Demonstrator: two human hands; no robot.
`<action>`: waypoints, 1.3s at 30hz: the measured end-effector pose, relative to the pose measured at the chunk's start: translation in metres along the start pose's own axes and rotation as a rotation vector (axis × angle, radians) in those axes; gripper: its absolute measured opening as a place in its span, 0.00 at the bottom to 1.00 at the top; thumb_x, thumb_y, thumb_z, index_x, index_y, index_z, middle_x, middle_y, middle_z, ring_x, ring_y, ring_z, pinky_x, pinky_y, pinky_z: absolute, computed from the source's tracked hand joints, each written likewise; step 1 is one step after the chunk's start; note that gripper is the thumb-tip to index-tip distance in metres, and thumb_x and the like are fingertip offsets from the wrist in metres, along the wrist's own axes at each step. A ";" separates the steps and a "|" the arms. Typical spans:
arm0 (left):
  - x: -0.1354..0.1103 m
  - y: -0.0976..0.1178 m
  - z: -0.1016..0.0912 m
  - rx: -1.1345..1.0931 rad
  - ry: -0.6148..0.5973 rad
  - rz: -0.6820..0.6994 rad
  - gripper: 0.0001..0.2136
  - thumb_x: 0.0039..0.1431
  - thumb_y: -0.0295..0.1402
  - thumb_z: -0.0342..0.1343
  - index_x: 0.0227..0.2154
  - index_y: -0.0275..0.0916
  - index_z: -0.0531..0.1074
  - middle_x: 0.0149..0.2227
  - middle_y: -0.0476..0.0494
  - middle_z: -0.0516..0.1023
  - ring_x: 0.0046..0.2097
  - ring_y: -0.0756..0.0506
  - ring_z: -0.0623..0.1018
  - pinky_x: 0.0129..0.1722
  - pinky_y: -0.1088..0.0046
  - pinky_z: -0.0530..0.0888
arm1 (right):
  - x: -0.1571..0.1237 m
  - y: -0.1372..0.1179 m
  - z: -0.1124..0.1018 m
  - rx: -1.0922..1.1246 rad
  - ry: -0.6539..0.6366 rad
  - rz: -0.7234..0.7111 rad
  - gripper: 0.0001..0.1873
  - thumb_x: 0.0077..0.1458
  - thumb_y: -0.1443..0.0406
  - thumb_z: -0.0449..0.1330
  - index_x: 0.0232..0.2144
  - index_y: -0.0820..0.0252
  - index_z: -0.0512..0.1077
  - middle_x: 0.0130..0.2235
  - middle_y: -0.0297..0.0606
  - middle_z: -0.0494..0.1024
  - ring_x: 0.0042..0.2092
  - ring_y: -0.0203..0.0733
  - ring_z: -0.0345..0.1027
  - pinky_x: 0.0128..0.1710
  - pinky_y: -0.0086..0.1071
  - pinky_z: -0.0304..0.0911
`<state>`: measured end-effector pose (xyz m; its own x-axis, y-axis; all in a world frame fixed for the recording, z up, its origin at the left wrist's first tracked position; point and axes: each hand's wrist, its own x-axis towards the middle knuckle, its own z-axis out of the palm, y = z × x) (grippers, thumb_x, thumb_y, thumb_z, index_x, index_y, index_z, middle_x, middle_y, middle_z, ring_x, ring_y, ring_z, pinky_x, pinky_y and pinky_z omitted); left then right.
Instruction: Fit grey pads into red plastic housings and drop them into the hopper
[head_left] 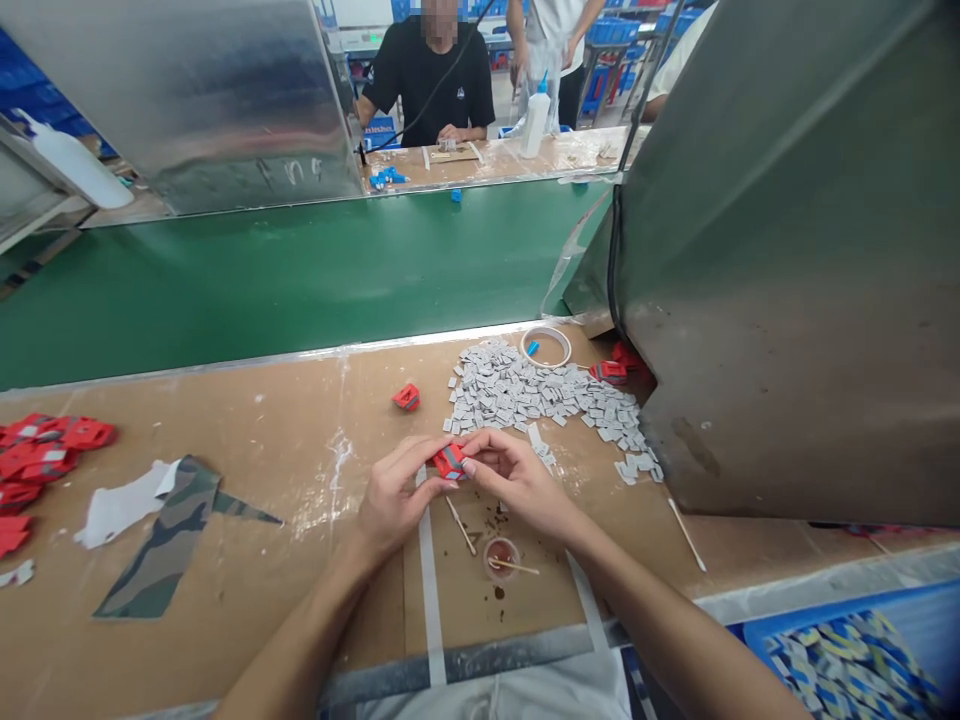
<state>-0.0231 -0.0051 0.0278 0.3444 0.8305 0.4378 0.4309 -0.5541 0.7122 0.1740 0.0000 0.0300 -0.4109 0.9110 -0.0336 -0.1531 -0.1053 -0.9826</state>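
A small red plastic part (450,461) with a grey band is held between both hands above the brown table top. My left hand (401,490) grips its left side with thumb and fingers. On the other side, my right hand (517,478) pinches it, the thumb pressed on its face. Just beyond the hands lies a wide heap of small grey pieces (502,385). Another red part (406,397) sits alone to the left of that heap. Nearer me stand a small cup of reddish liquid (501,558) with a stick across it, and a cotton swab (461,525) beside it.
At left are piled red parts (45,460), a camouflage cloth scrap (161,550) and white paper (124,505). A tape roll (546,347) rests on the heap. A metal panel (787,300) bounds the right, above a blue bin (780,640). Beyond the green belt (300,270), people work.
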 end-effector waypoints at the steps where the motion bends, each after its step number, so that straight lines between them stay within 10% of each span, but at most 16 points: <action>1: -0.001 0.000 0.001 0.009 0.000 0.009 0.16 0.62 0.31 0.59 0.53 0.39 0.73 0.48 0.35 0.81 0.49 0.41 0.81 0.49 0.62 0.79 | 0.000 0.000 0.000 -0.009 0.006 -0.018 0.11 0.59 0.56 0.62 0.36 0.57 0.70 0.42 0.40 0.78 0.44 0.40 0.74 0.46 0.37 0.70; 29: -0.004 0.018 -0.005 0.201 0.018 0.182 0.16 0.64 0.25 0.56 0.54 0.38 0.69 0.49 0.34 0.79 0.51 0.42 0.78 0.50 0.67 0.77 | -0.007 0.005 0.011 -0.324 0.139 -0.368 0.03 0.62 0.67 0.57 0.34 0.57 0.69 0.43 0.42 0.76 0.47 0.44 0.72 0.48 0.40 0.66; 39: -0.001 0.010 0.016 -0.621 0.192 -0.324 0.10 0.60 0.30 0.60 0.43 0.40 0.70 0.45 0.42 0.78 0.47 0.45 0.80 0.48 0.68 0.77 | 0.000 0.009 0.011 -0.030 0.091 -0.139 0.15 0.60 0.62 0.62 0.48 0.55 0.68 0.46 0.41 0.77 0.46 0.42 0.74 0.50 0.39 0.71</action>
<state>-0.0059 -0.0122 0.0252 0.1023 0.9744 0.2002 -0.0860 -0.1918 0.9777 0.1626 -0.0058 0.0235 -0.3048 0.9483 0.0883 -0.1752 0.0353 -0.9839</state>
